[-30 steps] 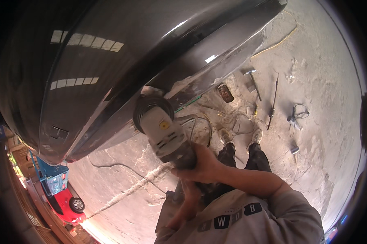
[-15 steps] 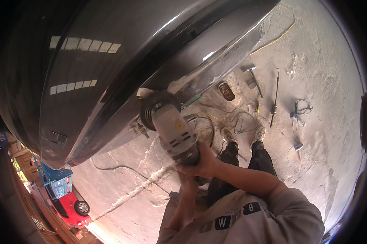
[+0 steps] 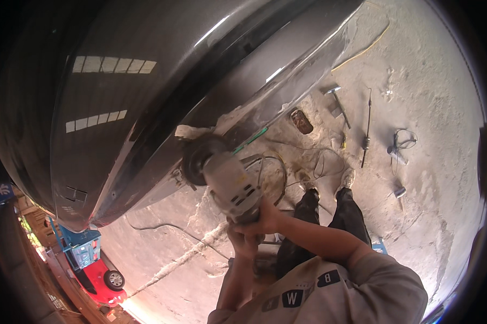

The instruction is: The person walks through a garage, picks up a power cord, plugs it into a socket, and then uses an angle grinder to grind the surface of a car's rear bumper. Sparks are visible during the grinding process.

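Note:
Both my hands are closed around a grey angle grinder with a round dark disc. The disc is at the lower edge of a dark car body panel, beside a bare, dull patch; whether it touches is hard to tell. My right hand wraps around the rear of the grinder's body. Just below it, my left hand grips the tool's end, its fingers partly hidden. A thin green strip lies by the panel edge, right of the disc.
On the floor to the right lie a hammer, a long thin rod tool and a silver tool with a looped cord. Dark cables cross the floor near my feet. At lower left stand a blue cart and a red car.
The grinder has shifted slightly left and down along the panel edge, with both hands on it. More of the dull patch shows above the disc. The whole view has shifted a little.

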Tool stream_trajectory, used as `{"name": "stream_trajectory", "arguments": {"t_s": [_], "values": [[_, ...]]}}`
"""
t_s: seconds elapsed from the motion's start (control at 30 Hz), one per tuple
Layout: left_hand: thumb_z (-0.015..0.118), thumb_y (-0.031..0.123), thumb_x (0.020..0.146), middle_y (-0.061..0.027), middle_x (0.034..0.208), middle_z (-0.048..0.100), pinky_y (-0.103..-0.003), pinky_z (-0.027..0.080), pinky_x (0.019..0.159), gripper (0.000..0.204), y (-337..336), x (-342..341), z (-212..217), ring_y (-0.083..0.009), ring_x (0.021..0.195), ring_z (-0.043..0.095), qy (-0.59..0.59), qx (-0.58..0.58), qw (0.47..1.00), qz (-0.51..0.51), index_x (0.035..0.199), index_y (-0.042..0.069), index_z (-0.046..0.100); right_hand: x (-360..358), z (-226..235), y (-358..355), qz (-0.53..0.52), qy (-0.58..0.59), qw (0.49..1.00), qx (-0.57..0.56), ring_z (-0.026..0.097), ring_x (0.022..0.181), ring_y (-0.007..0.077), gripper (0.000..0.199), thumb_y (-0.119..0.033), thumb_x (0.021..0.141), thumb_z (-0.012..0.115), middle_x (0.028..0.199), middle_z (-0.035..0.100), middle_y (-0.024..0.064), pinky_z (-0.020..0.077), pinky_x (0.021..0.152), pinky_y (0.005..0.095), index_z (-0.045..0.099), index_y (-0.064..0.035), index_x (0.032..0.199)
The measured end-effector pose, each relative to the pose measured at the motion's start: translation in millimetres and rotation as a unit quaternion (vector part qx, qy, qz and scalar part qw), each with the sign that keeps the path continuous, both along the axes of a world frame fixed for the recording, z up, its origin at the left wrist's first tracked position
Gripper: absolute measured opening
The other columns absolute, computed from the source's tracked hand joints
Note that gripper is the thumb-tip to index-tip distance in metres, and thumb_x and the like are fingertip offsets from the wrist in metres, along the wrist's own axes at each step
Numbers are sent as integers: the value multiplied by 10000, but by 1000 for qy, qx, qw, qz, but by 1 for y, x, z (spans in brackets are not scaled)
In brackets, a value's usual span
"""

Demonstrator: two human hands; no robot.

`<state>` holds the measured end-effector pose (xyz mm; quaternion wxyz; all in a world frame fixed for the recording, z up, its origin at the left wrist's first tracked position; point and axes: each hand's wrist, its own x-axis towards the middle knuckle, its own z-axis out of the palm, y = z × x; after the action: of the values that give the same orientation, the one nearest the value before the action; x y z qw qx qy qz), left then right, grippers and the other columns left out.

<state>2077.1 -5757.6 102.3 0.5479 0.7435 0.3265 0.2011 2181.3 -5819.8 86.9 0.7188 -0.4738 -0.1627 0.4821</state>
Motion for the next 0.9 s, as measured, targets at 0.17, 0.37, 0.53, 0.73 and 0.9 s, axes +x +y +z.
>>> {"name": "stream_trajectory", "arguments": {"t_s": [0.17, 0.37, 0.53, 0.73, 0.9], "values": [[546, 598, 858, -29, 606, 590, -298, 441, 478, 673, -1, 2, -13, -115, 553, 564, -36, -35, 997, 65, 961, -62, 632, 0, 1, 3, -18, -4, 1000, 7, 631, 941, 195, 645, -273, 630, 832, 1040, 664, 126, 497, 852, 336, 567, 18, 1140], [561, 627, 834, -95, 820, 643, -330, 507, 626, 778, 8, 5, 0, -167, 748, 624, 37, -72, 997, -20, 1180, -69, 517, 13, 10, 1, -61, 35, 997, 10, 629, 940, 185, 648, -260, 626, 837, 1038, 664, 129, 501, 850, 335, 562, 18, 1143], [557, 610, 849, -134, 1028, 610, -374, 502, 765, 786, -1, -1, -26, -233, 916, 610, 7, -115, 992, 44, 1228, -71, 455, 17, 3, -4, -52, -21, 998, 10, 620, 947, 177, 615, -204, 632, 830, 1050, 656, 115, 496, 857, 333, 566, 11, 1144], [557, 620, 844, -129, 888, 676, -373, 512, 718, 753, 10, 34, 7, -228, 830, 647, 37, -45, 994, -90, 1112, -84, 547, 27, 7, -11, -84, 67, 994, 3, 610, 967, 166, 609, -186, 643, 820, 1066, 649, 108, 491, 870, 329, 567, 12, 1161], [597, 544, 856, -133, 904, 663, -344, 510, 674, 686, 0, 19, -18, -201, 796, 635, -21, -33, 998, -44, 1136, -80, 539, 22, 4, -13, -124, -16, 991, 41, 614, 961, 164, 616, -190, 642, 822, 1039, 656, 105, 496, 866, 328, 566, 12, 1165]]}}
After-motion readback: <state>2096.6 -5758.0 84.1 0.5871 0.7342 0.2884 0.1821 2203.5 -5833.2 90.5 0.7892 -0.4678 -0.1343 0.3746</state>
